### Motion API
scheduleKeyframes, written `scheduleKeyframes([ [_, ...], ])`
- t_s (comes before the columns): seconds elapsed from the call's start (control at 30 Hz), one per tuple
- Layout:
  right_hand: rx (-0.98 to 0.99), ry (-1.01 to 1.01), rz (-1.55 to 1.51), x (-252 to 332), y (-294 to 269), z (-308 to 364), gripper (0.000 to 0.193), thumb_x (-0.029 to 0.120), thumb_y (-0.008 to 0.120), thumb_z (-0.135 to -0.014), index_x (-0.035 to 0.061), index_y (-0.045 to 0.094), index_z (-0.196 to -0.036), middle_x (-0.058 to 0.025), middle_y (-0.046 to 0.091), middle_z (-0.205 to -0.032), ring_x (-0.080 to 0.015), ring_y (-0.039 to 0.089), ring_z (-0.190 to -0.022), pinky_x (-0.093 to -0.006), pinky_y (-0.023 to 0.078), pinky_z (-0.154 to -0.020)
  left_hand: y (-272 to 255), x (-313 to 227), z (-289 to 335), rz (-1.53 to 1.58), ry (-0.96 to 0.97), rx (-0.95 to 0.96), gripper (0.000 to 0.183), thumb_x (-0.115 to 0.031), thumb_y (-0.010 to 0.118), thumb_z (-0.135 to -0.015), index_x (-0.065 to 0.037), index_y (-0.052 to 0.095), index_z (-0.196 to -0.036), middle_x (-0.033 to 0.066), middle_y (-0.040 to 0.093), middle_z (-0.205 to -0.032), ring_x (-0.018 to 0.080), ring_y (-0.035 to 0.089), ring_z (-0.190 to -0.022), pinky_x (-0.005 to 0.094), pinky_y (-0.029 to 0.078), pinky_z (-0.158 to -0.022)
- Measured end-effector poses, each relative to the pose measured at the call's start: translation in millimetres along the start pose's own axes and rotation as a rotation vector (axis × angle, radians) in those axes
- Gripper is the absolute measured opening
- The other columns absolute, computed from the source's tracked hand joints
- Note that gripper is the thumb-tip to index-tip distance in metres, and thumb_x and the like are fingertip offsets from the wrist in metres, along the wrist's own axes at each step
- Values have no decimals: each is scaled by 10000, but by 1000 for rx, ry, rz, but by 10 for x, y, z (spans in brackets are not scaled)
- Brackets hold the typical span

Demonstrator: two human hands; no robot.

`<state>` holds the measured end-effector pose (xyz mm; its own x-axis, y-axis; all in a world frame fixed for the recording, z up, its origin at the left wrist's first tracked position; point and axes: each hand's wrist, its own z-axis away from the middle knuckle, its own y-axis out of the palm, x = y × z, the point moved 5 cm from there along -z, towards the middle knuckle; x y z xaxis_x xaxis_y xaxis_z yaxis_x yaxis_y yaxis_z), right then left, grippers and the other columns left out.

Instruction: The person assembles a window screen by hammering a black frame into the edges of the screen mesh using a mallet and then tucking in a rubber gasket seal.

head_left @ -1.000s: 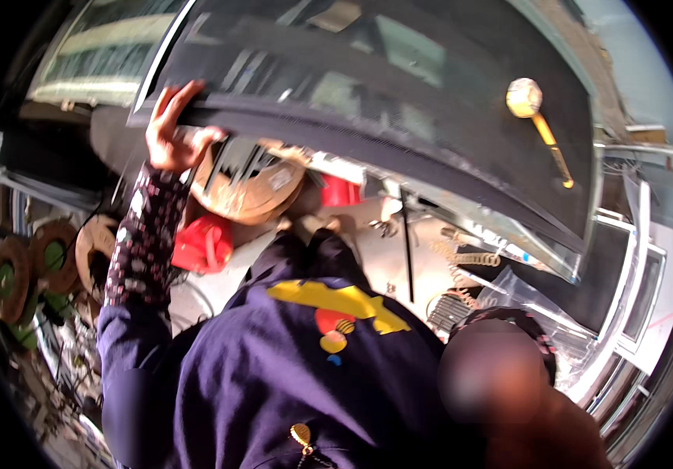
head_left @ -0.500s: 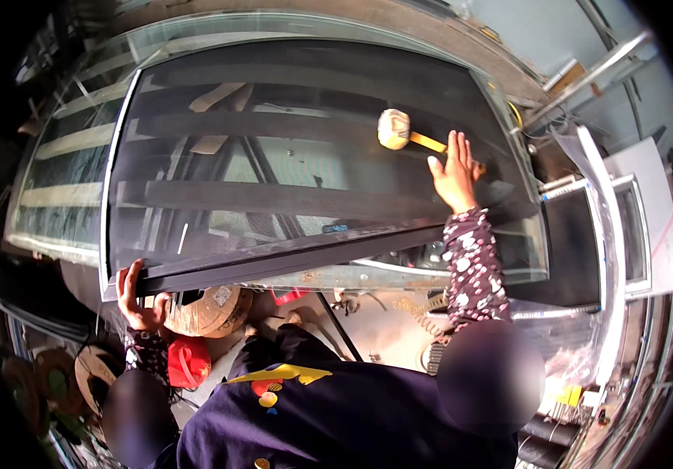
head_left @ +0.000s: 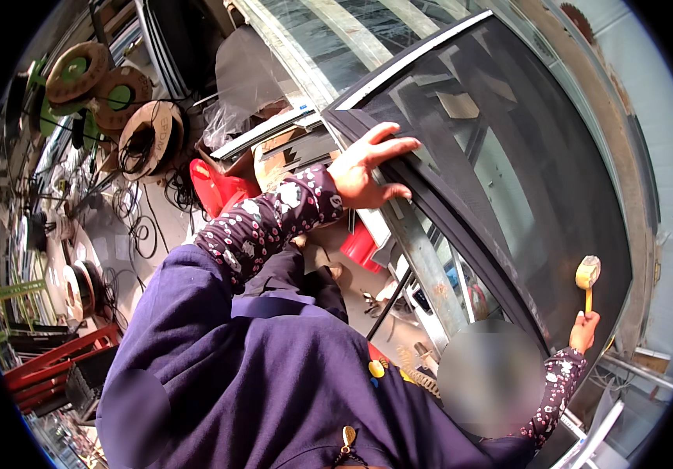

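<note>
A large dark framed panel lies on a table with a glass-like top, its surface showing pale reflections. Along its near side runs a dark frame bar. My left hand is over the bar's left end by the panel's corner, fingers spread and thumb apart; whether it presses on the bar I cannot tell. Far to the right, my right hand is closed round the yellow handle of a mallet. The mallet's pale, worn head points away from me, over the panel's right part.
Cable-wound spools stand at the left, with loose black cables on the floor. A red bag is beside my left forearm. A red object sits below the table edge. At the far right is a metal rail.
My view has swung left, showing more floor and spools. My right hand's stretched fingers have closed round the mallet handle. My left hand, earlier holding the bar's corner, now has its fingers spread.
</note>
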<state>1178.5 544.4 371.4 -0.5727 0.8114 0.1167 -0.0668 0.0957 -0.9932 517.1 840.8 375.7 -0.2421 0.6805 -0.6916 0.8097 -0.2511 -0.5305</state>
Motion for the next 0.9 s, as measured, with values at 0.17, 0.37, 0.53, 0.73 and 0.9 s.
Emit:
scheduleKeyframes([
  [0.17, -141, -276, -115, 61, 183, -218, 507, 362, 562, -919, 184, 410, -1369, -77, 490, -1364, -265, 477, -1233, -465, 324, -1003, 492, -249, 243, 150, -31, 109, 711, -232, 811, -696, -107, 500, -1323, 240, 448, -1320, 419, 404, -1260, 450, 396, -1031],
  [0.37, -93, -45, 409, 488, 145, -93, 279, 391, 550, -924, 218, 520, -1141, 6, 656, -1009, -232, 563, -1036, -484, 358, -920, 572, -210, 318, 263, -68, 71, 681, -218, 804, -721, -120, 511, -1328, 57, 573, -1280, 355, 447, -1226, 438, 416, -1018],
  [0.53, -39, -374, -34, 561, 257, 192, 431, 139, 712, -808, 11, 492, -1156, -167, 589, -1010, -279, 580, -902, -400, 448, -840, 808, -155, 341, 253, -128, 32, 611, -237, 790, -741, -107, 547, -1286, 83, 584, -1260, 365, 464, -1222, 403, 421, -1019],
  [0.73, -253, -598, 409, 1536, -481, 1129, 302, -40, 606, -736, -35, 539, -1030, -187, 518, -1025, -404, 470, -1016, -472, 385, -891, 848, -234, 289, 383, -71, 154, 593, -176, 727, -797, 9, 490, -1309, 196, 555, -1244, 398, 450, -1232, 402, 439, -1002],
  [0.9, -116, -468, -81, 2864, -962, 2270, 239, 166, 585, -912, -2, 486, -1050, -105, 530, -736, -313, 539, -629, -428, 449, -628, 936, -206, 361, 537, -109, 168, 539, -74, 677, -802, 16, 497, -1302, 162, 573, -1205, 368, 477, -1160, 372, 442, -1004],
])
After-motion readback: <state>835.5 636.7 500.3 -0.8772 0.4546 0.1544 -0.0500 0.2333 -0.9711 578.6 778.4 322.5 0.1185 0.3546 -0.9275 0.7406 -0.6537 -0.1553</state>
